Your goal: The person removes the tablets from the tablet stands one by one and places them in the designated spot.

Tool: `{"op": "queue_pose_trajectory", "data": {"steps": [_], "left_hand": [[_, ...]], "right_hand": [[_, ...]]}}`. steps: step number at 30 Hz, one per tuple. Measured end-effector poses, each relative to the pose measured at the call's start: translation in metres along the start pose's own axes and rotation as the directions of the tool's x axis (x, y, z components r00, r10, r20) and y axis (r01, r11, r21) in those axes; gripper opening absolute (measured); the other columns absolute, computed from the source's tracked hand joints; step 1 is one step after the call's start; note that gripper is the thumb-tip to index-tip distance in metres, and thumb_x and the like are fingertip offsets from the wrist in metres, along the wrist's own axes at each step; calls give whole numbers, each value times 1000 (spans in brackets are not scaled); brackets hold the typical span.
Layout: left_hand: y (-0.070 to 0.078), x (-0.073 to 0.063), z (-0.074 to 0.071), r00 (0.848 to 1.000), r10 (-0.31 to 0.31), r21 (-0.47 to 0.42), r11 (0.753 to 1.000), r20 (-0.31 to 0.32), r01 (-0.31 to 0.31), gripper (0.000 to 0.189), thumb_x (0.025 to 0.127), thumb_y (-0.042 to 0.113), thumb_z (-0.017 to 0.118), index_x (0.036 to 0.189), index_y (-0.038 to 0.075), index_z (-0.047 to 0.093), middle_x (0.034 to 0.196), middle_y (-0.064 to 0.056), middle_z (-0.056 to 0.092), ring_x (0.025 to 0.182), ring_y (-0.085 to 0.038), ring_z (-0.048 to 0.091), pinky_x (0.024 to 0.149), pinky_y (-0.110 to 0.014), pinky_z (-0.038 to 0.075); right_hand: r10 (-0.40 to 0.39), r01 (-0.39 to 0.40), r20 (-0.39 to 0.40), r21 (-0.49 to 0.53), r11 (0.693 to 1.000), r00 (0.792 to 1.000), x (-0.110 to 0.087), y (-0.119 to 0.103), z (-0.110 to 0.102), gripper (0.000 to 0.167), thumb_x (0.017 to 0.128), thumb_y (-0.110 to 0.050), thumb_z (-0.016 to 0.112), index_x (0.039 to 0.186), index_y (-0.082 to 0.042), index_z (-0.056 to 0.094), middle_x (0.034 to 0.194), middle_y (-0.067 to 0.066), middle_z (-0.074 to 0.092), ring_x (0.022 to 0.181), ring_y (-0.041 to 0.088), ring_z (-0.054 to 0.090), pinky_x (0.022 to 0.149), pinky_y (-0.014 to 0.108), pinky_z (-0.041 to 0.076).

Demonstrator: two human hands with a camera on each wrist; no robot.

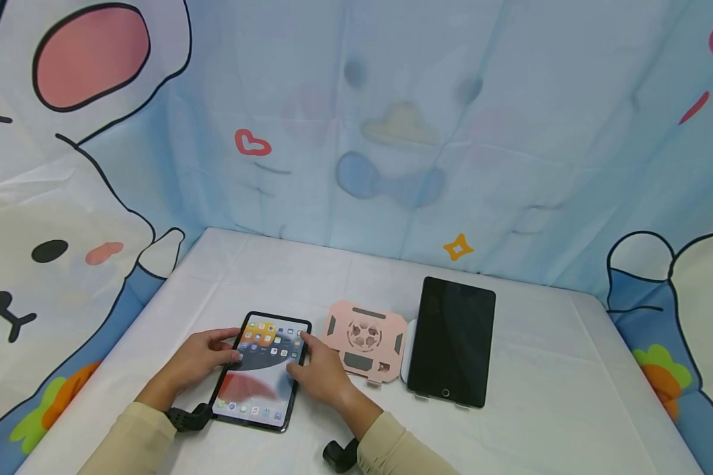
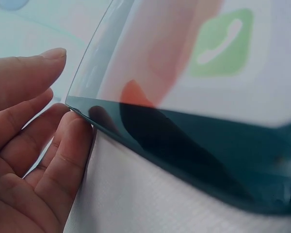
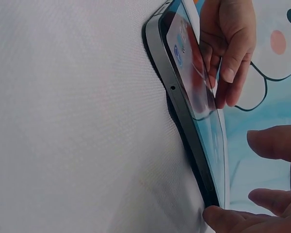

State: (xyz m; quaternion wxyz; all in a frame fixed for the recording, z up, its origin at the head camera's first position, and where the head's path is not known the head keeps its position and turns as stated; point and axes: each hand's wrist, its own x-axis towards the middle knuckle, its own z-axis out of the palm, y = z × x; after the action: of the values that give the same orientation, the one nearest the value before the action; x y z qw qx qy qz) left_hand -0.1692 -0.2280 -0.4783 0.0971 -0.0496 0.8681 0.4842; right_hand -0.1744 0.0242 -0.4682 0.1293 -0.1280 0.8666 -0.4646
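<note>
Head view: lit tablet (image 1: 255, 373) lies at the near left of the white table (image 1: 546, 376), home screen showing, both hands at its long sides. Left hand (image 1: 197, 356) on the left edge; the left wrist view shows fingertips touching the rim, fingers loosely bent, thumb off the glass. Right hand (image 1: 327, 373) at the right edge, thumb and fingers spread, one fingertip against the rim; no tight grip shows. Whether the tablet is lifted, cannot tell.

Pink stand (image 1: 386, 333) lies flat just right of that hand, no tablet on it. Further right, dark tablet (image 1: 451, 343), seemingly settled on a white piece (image 1: 406, 363), small clips at its near edge. Judgement: dark tablet looks placed; lit tablet not on any stand, pink stand unused.
</note>
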Motion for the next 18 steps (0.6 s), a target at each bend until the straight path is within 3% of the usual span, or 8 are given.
{"op": "queue_pose_trajectory", "data": {"steps": [12, 18], "left_hand": [[-1, 2, 0, 1000, 0, 14, 1000, 1, 0, 62, 89, 24, 76, 141, -2, 54, 106, -9, 68, 98, -25, 59, 84, -41, 50], [5, -2, -3, 1000, 15, 24, 1000, -4, -15, 60, 91, 25, 74, 142, 1, 54, 110, -11, 67, 103, -27, 59, 89, -46, 50]], "right_hand": [[7, -7, -6, 8, 1000, 1000, -4, -1, -3, 67, 91, -21, 70, 148, 2, 44, 145, 23, 50, 132, 36, 48, 108, 52, 39], [-76, 75, 11, 121, 990, 997, -12, 5, -19, 63, 92, -18, 70, 147, 1, 46, 149, 21, 45, 134, 36, 47, 105, 47, 44]]}}
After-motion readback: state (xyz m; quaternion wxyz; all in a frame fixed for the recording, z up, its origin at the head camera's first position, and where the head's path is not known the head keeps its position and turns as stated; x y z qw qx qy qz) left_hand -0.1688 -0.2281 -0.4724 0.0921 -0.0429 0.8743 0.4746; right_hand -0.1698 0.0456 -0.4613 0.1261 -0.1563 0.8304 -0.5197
